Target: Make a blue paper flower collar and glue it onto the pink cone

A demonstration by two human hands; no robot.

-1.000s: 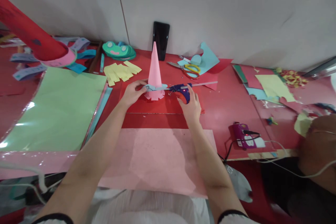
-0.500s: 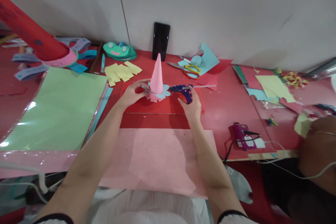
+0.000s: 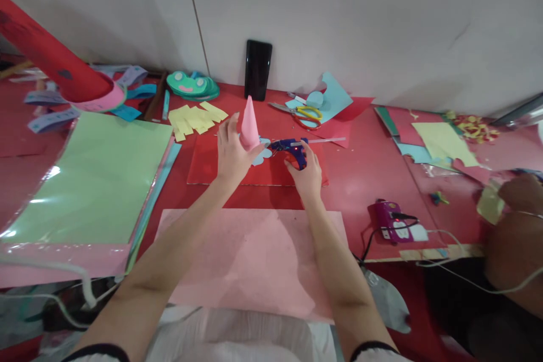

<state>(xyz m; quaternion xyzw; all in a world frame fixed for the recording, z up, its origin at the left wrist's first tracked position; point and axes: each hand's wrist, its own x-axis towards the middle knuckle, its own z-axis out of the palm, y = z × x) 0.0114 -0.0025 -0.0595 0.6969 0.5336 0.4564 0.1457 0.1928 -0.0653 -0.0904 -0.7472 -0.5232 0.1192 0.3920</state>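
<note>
A pink paper cone (image 3: 250,124) rises from a light-blue scalloped paper piece (image 3: 262,154), leaning slightly left above a red sheet (image 3: 203,167). Around the cone's lower part curls my left hand (image 3: 233,153), its thumb reaching toward the blue piece and its palm hiding the cone's base. Just to the right, my right hand (image 3: 309,175) grips a dark-blue glue gun (image 3: 297,150) with a small red light and an orange trigger. The gun's nozzle points left at the blue paper's edge, close to my left thumb. A clear glue stick (image 3: 328,140) sticks out of its rear.
Scissors (image 3: 303,112) lie behind the gun beside blue paper scraps (image 3: 335,102). A phone (image 3: 258,69) leans on the wall. Yellow paper strips (image 3: 195,119) and green frog cutouts (image 3: 193,85) are left. A purple power strip (image 3: 392,220) and another person's arm (image 3: 515,249) are right.
My left hand has turned and moved up around the cone, from its left edge to its front. The cone has tilted and shifted slightly left. My right hand keeps the glue gun nearly in place.
</note>
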